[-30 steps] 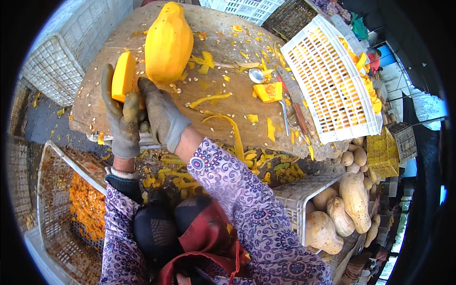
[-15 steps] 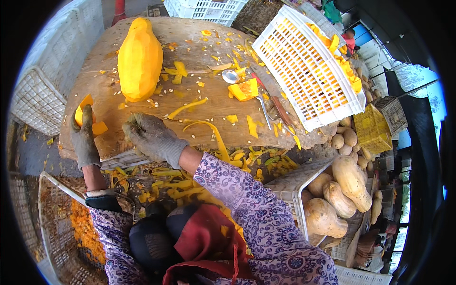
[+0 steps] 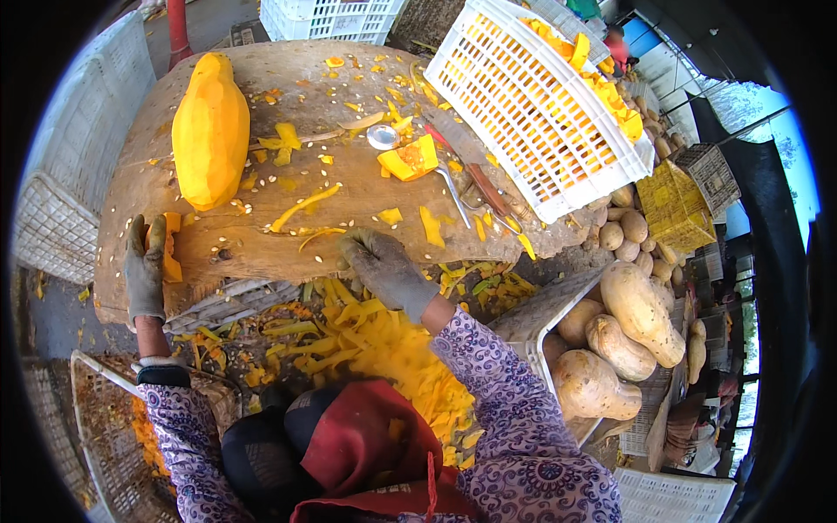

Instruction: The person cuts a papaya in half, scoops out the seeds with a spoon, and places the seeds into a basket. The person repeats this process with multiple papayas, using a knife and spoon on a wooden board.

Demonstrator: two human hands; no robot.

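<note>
Gripped at the board's left front corner is a cut piece of orange pumpkin [image 3: 173, 250], with my left hand [image 3: 146, 275] in a grey glove around its left side. My right hand [image 3: 388, 272], also gloved, is curled closed at the front edge of the wooden board [image 3: 253, 235]. Its fingertips are turned under, so anything in them is hidden. A thin strip of peel [image 3: 321, 235] lies just left of it. Behind my left hand lies a whole peeled pumpkin [image 3: 211, 131]. A pumpkin chunk [image 3: 408, 160], a spoon [image 3: 453, 196] and a brown-handled knife [image 3: 488, 190] lie farther right.
A white crate [image 3: 540, 113] of cut pumpkin leans at the board's back right. Peelings [image 3: 384, 349] are heaped below the front edge. Unpeeled pumpkins [image 3: 623, 349] fill a crate at right. A crate with orange pulp [image 3: 113, 436] stands lower left.
My right hand has swept rightward along the board's front edge. The long peel strip there no longer hangs over it. My left hand stays with its piece, which has turned more upright.
</note>
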